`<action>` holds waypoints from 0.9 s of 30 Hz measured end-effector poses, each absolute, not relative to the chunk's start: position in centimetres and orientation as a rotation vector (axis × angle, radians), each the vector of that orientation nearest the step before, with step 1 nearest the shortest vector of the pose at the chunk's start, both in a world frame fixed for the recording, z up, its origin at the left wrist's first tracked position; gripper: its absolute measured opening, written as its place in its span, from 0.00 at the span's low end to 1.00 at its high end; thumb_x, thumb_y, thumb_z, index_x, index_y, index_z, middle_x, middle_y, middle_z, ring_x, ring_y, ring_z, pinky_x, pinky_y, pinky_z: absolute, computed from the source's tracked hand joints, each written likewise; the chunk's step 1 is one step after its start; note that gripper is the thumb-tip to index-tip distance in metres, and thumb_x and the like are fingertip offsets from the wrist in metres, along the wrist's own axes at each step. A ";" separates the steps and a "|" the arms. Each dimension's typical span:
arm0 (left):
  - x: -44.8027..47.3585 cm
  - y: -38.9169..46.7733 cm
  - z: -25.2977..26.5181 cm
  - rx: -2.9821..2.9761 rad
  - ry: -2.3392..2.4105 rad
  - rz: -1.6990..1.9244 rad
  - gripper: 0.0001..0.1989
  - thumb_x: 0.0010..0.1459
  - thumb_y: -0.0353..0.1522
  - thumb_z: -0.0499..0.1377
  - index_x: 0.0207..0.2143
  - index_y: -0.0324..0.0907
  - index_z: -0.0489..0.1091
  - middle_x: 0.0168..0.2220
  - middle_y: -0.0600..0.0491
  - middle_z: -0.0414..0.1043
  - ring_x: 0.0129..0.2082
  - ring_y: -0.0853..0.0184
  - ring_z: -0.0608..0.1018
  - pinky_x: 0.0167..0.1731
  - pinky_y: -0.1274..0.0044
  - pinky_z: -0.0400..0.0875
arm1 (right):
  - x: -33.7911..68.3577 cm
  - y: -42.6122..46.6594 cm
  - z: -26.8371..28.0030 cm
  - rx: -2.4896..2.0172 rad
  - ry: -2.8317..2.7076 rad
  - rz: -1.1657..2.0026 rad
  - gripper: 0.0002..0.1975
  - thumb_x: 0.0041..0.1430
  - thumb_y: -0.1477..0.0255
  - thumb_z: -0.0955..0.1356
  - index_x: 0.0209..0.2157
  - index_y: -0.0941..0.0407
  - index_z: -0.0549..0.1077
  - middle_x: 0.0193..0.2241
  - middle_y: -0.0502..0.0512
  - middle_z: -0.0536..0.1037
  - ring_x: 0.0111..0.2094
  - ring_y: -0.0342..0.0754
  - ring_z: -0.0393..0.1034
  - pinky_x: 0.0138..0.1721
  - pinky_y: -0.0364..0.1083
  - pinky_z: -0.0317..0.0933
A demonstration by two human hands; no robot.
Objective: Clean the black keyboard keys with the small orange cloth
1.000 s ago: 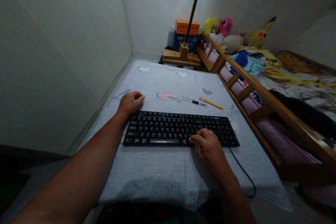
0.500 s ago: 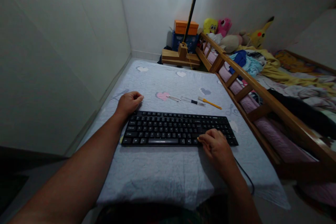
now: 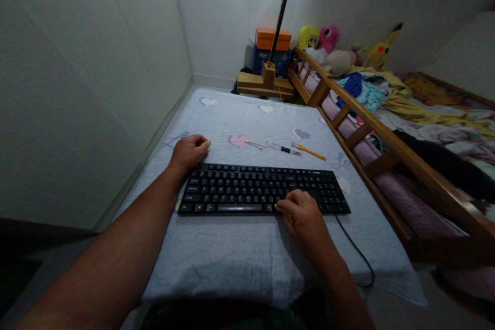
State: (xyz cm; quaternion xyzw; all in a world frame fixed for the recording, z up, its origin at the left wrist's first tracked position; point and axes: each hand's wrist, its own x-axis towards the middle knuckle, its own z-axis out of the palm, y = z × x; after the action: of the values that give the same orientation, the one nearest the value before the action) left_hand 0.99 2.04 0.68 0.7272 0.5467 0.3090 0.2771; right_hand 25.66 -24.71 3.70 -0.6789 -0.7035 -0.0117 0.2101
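Note:
A black keyboard (image 3: 235, 191) lies flat across the cloth-covered table. My left hand (image 3: 190, 152) rests at its far left corner, fingers curled closed, with nothing visible in them. Over the bottom row, right of the space bar, my right hand (image 3: 300, 212) is closed in a pinch against the keys. A small pale spot shows at its fingertips, too small to name, and the hand covers several keys. Beyond the keyboard lie thin white-tipped sticks (image 3: 255, 144), a slim metal tool with a dark grip (image 3: 285, 149) and a yellow-handled brush (image 3: 311, 151).
The keyboard's black cable (image 3: 358, 248) runs toward the table's near right edge. A wooden bed rail (image 3: 358, 108) borders the right side, with clothes and plush toys behind it. A wall (image 3: 96, 72) stands at left. A pole on a wooden base (image 3: 251, 81) and boxes are at the back.
My right hand has slid left along the keyboard's bottom row, uncovering keys on the right and more of the cable. My left hand stays in place.

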 end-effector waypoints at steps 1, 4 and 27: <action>1.0 2.0 0.7 1.956 1.469 0.827 0.16 0.50 0.43 0.56 0.28 0.40 0.74 0.26 0.52 0.76 0.28 0.64 0.75 0.31 0.74 0.66 | 26.1 -24.9 3.6 -1.889 -1.950 -0.041 0.11 0.56 0.84 0.68 0.34 0.55 0.79 0.32 0.54 0.72 0.35 0.49 0.63 0.36 0.46 0.56; 1.0 2.0 0.7 1.954 1.475 0.825 0.15 0.50 0.43 0.56 0.28 0.40 0.74 0.26 0.52 0.76 0.27 0.65 0.75 0.31 0.75 0.66 | 27.2 -25.4 3.4 -1.893 -1.937 -0.070 0.11 0.57 0.84 0.68 0.34 0.55 0.78 0.32 0.55 0.71 0.35 0.49 0.63 0.36 0.46 0.57; 0.9 1.6 0.9 1.884 1.405 0.893 0.15 0.49 0.43 0.58 0.29 0.41 0.74 0.26 0.53 0.74 0.27 0.65 0.74 0.31 0.74 0.66 | 29.9 -26.7 3.3 -1.972 -1.905 -0.128 0.09 0.58 0.82 0.67 0.34 0.55 0.78 0.31 0.55 0.71 0.35 0.50 0.64 0.37 0.48 0.59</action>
State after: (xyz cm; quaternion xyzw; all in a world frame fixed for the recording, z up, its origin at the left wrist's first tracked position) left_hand 0.93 1.56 0.93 0.7129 0.5314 0.3379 0.3086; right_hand 29.91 -26.67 3.33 -0.7043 -0.6805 -0.0457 0.1970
